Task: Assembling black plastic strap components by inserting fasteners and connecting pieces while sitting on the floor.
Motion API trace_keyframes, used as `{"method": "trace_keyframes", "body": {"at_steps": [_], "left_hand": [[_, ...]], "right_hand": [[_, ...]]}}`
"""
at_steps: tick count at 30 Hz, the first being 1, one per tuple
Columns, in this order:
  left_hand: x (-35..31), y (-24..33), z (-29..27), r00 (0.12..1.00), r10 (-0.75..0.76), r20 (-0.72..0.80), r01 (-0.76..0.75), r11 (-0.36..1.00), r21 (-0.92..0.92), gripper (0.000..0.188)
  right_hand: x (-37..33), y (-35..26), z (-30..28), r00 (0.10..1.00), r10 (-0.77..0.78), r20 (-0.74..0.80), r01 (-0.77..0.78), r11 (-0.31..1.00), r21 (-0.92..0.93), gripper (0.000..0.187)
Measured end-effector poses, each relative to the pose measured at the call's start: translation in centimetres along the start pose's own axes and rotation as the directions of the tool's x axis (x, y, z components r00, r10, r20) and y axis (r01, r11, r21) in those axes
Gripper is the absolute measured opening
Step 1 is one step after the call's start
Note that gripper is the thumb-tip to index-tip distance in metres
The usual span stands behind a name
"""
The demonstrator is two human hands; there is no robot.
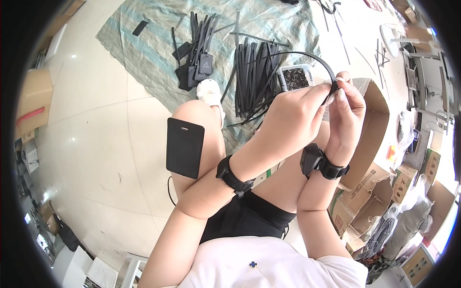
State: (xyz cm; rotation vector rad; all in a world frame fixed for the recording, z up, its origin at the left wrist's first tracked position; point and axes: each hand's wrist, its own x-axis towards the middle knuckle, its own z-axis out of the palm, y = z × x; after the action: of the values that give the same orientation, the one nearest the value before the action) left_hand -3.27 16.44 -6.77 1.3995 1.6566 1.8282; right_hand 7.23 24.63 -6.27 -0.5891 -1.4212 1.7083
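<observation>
A black flat strap (314, 58) is pinched between my two hands, in front of my right knee. My left hand (300, 113) is closed on it from the left, and my right hand (350, 105) grips it with thumb and fingers from the right. The strap's free length arches away to the left; the part at my fingertips is mostly hidden. On my left thigh lies a black rectangular tag (185, 149) with a slot at its top. Just beyond my left hand stands a clear box (282, 82) of small dark pieces (296, 78).
A green striped sheet (144, 53) covers the floor ahead. On it lie a pile of loose black straps (252, 79) and several strapped black tags (204, 65). An open cardboard box (372, 127) stands beside my right arm, with more cartons (406, 185) further right.
</observation>
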Motion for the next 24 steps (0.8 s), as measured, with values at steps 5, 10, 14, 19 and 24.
{"method": "trace_keyframes", "body": {"at_steps": [5, 10, 14, 19, 24], "left_hand": [[-0.1, -0.2, 0.2, 1.0, 0.0, 0.002, 0.0, 0.999, 0.043, 0.021], [-0.2, -0.3, 0.3, 1.0, 0.023, 0.02, -0.024, 0.998, 0.057, 0.023], [-0.2, -0.2, 0.3, 1.0, -0.012, 0.016, 0.012, 0.999, 0.044, 0.021], [-0.1, -0.1, 0.4, 1.0, -0.005, -0.003, 0.005, 1.0, 0.014, 0.02], [0.0, -0.1, 0.1, 0.996, -0.089, -0.009, 0.089, 0.995, -0.047, 0.018]], "right_hand": [[0.0, -0.2, 0.7, 1.0, 0.015, -0.026, -0.016, 0.999, -0.028, 0.013], [0.1, 0.1, 0.8, 0.997, 0.018, -0.074, -0.016, 1.0, 0.017, 0.008], [0.0, -0.3, 1.5, 0.993, 0.045, -0.112, -0.044, 0.999, 0.01, 0.009], [0.0, 0.0, 0.8, 0.999, -0.021, -0.037, 0.021, 1.0, 0.013, 0.012], [-0.1, -0.5, 1.0, 0.998, 0.015, -0.064, -0.019, 0.998, -0.061, 0.01]]}}
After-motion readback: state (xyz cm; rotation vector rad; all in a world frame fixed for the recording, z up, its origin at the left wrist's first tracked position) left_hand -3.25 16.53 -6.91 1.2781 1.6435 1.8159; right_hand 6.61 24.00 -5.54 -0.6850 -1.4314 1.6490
